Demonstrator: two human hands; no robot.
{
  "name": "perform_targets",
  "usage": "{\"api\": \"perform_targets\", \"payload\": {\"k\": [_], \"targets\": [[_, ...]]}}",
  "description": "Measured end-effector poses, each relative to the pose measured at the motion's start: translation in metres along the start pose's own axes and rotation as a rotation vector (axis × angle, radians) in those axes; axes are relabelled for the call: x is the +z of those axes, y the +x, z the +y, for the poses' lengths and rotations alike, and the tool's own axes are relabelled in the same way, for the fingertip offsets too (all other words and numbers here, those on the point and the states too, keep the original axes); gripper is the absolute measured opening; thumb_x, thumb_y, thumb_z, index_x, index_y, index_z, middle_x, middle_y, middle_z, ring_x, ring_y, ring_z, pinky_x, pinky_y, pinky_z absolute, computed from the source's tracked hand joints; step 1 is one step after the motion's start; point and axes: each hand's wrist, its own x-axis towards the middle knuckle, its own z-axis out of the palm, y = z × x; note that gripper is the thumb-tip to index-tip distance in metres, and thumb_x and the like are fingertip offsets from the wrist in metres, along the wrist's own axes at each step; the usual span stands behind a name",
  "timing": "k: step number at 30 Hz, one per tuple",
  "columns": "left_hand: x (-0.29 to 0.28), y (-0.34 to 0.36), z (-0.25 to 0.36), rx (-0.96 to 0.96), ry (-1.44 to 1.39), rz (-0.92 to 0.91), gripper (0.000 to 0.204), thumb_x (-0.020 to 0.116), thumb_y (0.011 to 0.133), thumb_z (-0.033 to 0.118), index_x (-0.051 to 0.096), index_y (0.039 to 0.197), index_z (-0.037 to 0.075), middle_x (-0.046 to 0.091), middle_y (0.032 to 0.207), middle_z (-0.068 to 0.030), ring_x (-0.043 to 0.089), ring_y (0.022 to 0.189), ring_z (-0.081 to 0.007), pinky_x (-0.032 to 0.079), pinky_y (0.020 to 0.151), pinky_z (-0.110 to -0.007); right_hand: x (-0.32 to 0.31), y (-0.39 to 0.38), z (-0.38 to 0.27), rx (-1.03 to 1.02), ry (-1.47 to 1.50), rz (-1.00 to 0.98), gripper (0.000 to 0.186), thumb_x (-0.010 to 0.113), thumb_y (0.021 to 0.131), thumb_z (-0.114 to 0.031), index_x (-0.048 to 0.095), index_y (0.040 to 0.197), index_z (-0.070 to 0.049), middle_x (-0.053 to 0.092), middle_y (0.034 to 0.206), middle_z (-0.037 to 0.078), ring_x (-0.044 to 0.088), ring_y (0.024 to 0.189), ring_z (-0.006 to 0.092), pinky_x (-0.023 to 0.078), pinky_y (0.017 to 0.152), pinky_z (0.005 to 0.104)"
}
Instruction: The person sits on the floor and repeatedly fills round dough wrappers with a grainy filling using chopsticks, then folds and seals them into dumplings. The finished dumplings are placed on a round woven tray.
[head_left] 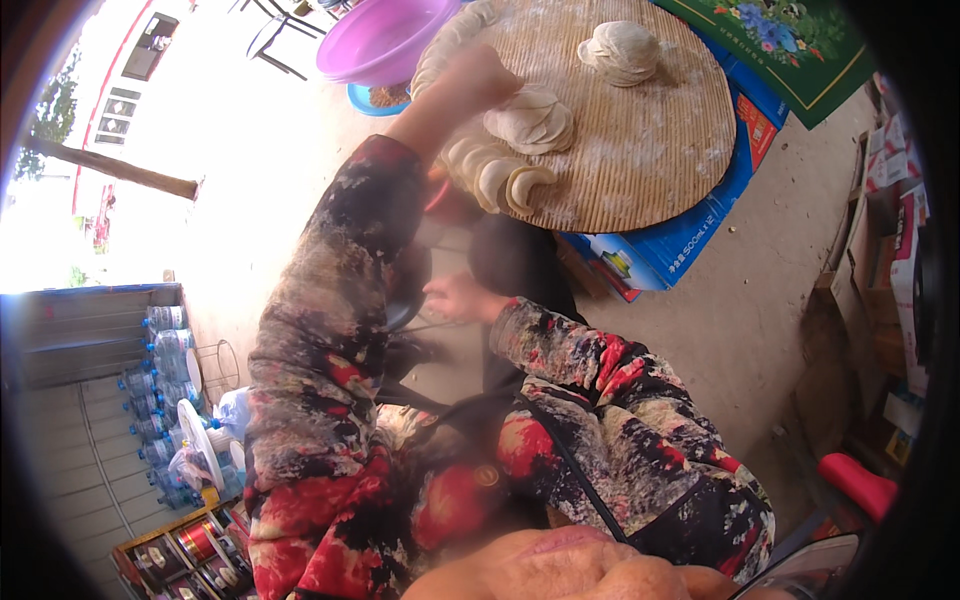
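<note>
My left hand (475, 82) reaches over the left part of a round, floured slatted board (665, 140), its fingers curled in and what they hold hidden. Just beside it lies a stack of round dough wrappers (530, 120); a second wrapper stack (618, 53) sits farther back. Finished dumplings (490, 175) overlap in a row along the near left rim, with more dumplings (455, 45) along the far left rim. Lower down, in front of my body, my right hand (462, 298) is loosely closed, blurred, beside a dark rounded shape; anything in its fingers is too unclear to name.
Under the board is a blue carton (685, 255). A green printed box (790, 50) is at the far right. Beyond the left arm stand a purple basin (385, 40) and a blue bowl (380, 98) with brownish contents. Water bottles (170, 350) fill the left side; cartons (890, 250) line the right.
</note>
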Motion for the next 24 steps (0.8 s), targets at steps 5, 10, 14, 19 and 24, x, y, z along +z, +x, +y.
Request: {"api": "perform_targets", "payload": {"k": [5,10,14,19,24], "targets": [[-0.009,-0.014,0.002,-0.03,-0.392,0.049,0.027,0.069,0.082,0.027,0.076,0.084,0.001,0.072,0.081,-0.0162,0.069,0.078,-0.0299,0.054,0.073,-0.039,0.004,0.004,0.007,-0.08,-0.052,0.029,0.037,0.073,0.083,-0.02,0.07,0.111,0.005,0.071,0.101,0.027,0.071,0.095,0.0379,0.056,0.087,0.0408],[-0.022,-0.035,0.014,-0.016,-0.708,0.171,0.026,0.07,0.083,0.025,0.076,0.09,0.0,0.073,0.088,-0.0151,0.068,0.082,-0.0258,0.053,0.076,-0.036,0.002,0.0,0.0,-0.037,-0.001,0.029,0.037,0.073,0.083,-0.02,0.07,0.11,0.005,0.071,0.101,0.027,0.071,0.095,0.0379,0.056,0.087,0.041],[-0.042,-0.062,0.04,0.036,-0.625,0.161,0.027,0.07,0.086,0.022,0.074,0.1,-0.001,0.072,0.098,-0.0143,0.067,0.091,-0.0223,0.051,0.081,-0.034,0.004,0.001,0.003,-0.077,-0.03,0.042,0.037,0.073,0.083,-0.02,0.07,0.11,0.005,0.071,0.101,0.027,0.071,0.095,0.038,0.056,0.087,0.041],[-0.041,-0.072,0.047,0.168,-0.665,0.254,0.03,0.069,0.089,0.023,0.071,0.102,-0.004,0.071,0.095,-0.0136,0.068,0.088,-0.0224,0.053,0.079,-0.035,0.005,0.002,0.006,-0.103,-0.062,0.052,0.038,0.074,0.083,-0.02,0.07,0.11,0.006,0.071,0.101,0.027,0.071,0.094,0.0377,0.056,0.087,0.0409],[-0.054,-0.084,0.076,0.228,-0.959,0.199,0.03,0.067,0.093,0.02,0.068,0.107,-0.007,0.07,0.092,-0.0138,0.071,0.082,-0.0211,0.058,0.072,-0.032,0.006,0.002,0.005,-0.101,-0.045,0.047,0.038,0.073,0.083,-0.02,0.07,0.109,0.006,0.071,0.099,0.028,0.072,0.093,0.0374,0.056,0.086,0.0405]]}}
